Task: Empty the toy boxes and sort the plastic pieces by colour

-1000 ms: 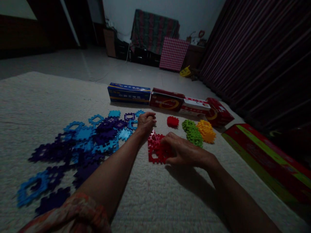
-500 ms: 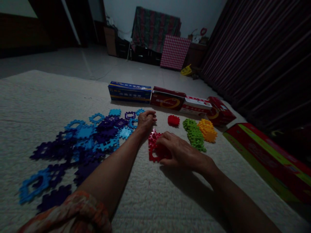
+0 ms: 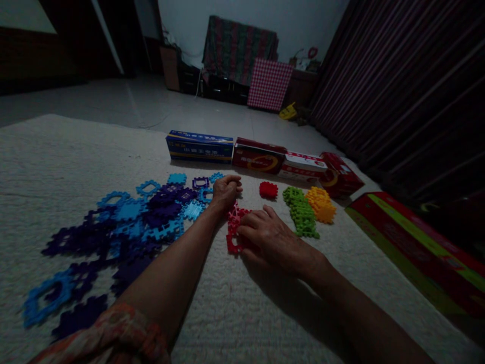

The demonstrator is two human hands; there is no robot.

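Note:
Red interlocking plastic tiles lie on the pale carpet in front of me. My right hand rests on them, fingers bent over the pieces and covering most of them. My left hand is curled into a fist just beyond the red tiles, beside the blue and purple tiles; what it holds, if anything, is hidden. A small red stack sits a little farther off.
A green stack and a yellow stack lie to the right. A blue box and red boxes line the carpet's far edge. A long red-and-green box lies along the right.
My right hand has slid left over the red tiles, covering more of them. My left fist has stayed in place. The view shifted slightly.

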